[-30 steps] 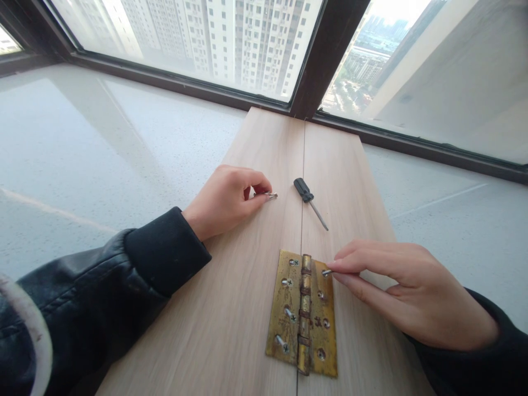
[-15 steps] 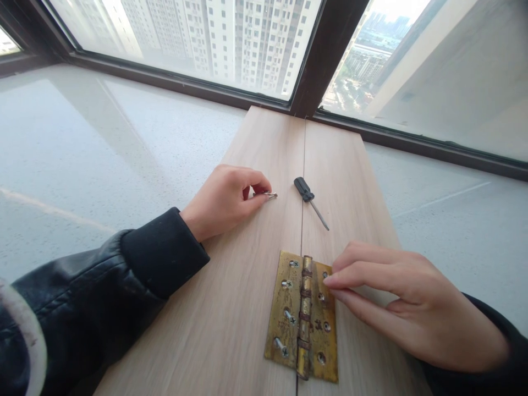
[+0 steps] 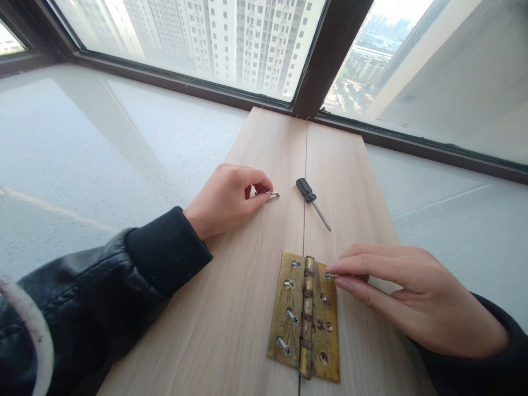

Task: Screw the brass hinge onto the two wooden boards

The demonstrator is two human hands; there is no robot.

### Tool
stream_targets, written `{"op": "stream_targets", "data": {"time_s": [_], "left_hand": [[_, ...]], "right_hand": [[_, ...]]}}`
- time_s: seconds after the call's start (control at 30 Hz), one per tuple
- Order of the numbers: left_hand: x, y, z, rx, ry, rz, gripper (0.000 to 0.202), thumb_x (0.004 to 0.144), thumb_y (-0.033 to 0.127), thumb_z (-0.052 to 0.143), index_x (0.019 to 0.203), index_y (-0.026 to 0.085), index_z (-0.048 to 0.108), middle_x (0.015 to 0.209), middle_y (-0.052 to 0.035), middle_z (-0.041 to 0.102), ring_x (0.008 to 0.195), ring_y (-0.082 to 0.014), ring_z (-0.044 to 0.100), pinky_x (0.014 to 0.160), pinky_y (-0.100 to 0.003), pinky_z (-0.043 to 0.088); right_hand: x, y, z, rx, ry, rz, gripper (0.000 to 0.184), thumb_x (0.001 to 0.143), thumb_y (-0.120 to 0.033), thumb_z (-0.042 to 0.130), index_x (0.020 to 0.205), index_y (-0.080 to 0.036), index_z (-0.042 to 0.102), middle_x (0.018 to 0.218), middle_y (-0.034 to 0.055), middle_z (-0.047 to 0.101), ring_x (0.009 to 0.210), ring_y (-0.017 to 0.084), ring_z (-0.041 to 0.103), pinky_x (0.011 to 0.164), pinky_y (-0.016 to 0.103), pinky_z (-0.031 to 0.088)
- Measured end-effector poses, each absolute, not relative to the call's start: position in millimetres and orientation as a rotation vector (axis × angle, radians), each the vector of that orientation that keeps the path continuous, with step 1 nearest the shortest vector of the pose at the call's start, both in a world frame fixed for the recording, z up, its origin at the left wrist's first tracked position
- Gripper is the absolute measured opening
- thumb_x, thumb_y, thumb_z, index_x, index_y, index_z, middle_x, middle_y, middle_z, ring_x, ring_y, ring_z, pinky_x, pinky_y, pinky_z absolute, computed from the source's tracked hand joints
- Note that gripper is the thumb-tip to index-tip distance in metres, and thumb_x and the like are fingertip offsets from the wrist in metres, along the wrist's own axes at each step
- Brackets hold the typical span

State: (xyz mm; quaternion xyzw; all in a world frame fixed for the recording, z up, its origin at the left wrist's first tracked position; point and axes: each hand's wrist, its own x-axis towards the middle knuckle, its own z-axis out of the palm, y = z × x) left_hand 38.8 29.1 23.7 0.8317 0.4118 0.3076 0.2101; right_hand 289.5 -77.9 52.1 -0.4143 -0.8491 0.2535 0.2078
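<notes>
A worn brass hinge lies flat over the seam between two pale wooden boards. Several screws stand in the holes of its left leaf; the lower ones lean. My right hand pinches a small screw between thumb and fingers at the top hole of the right leaf. The other holes on that leaf hold no screw. Farther up the left board rests my left hand, its thumb and forefinger closed on a few screws whose ends poke out. A dark-handled screwdriver lies across the seam between my hands.
The boards reach to a dark window frame at the back. A pale speckled sill spreads on both sides. At the lower left edge a whitish curved band crosses in front of my black sleeve.
My right fingers have shifted and parted slightly, so the screw at the top right hole now shows between them. My left hand stays put with its screws, and the view has moved slightly.
</notes>
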Motion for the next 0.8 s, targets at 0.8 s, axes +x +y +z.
{"op": "stream_targets", "data": {"time_s": [0.8], "left_hand": [[38.9, 28.3, 23.8, 2.290, 1.142, 0.858, 0.010, 0.079, 0.018, 0.062, 0.080, 0.016, 0.071, 0.064, 0.0025, 0.062, 0.052, -0.0064, 0.047, 0.053, -0.022, 0.037]], "right_hand": [[295.8, -76.9, 49.7, -1.147, -2.411, 0.686, 0.016, 0.091, -0.013, 0.055, 0.104, -0.022, 0.060, 0.085, -0.0013, 0.061, 0.064, 0.009, 0.057, 0.058, 0.021, 0.048]]}}
